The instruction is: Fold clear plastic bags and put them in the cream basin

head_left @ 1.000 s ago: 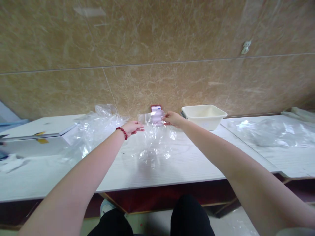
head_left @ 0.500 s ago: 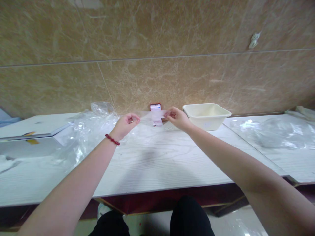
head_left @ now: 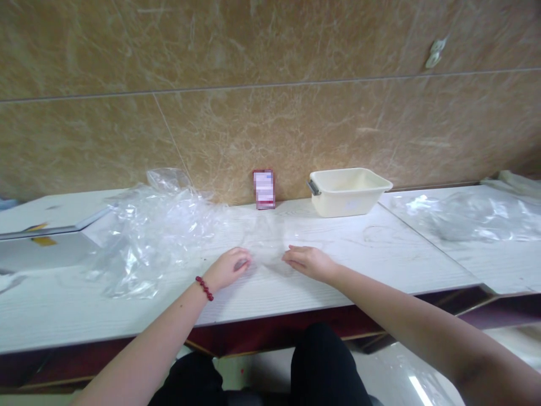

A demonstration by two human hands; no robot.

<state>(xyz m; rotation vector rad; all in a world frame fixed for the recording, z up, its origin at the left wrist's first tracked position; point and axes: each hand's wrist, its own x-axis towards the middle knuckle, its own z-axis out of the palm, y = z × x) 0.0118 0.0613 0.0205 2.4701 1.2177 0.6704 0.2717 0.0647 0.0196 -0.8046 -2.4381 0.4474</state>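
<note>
A thin clear plastic bag [head_left: 267,239] spreads low over the white table between my two hands, so see-through that its outline is hard to make out. My left hand [head_left: 230,267], below a wrist with a red bead bracelet [head_left: 204,288], has its fingers closed at the bag's near left side. On the near right side, the fingers of my right hand [head_left: 310,263] are pressed together on the plastic. Beyond the bag, a phone [head_left: 264,190] with a lit, blurred screen leans upright against the wall.
Left of my hands lies a heap of clear plastic bags [head_left: 147,225], beside a white box [head_left: 54,248]. A cream plastic bin [head_left: 350,202] with a grey handle stands near the wall at right. More clear plastic [head_left: 473,217] lies at the far right of the table [head_left: 359,254].
Both hands have come down and toward me, bringing the plastic bag from in front of the phone to low over the table. The phone's screen is now uncovered.
</note>
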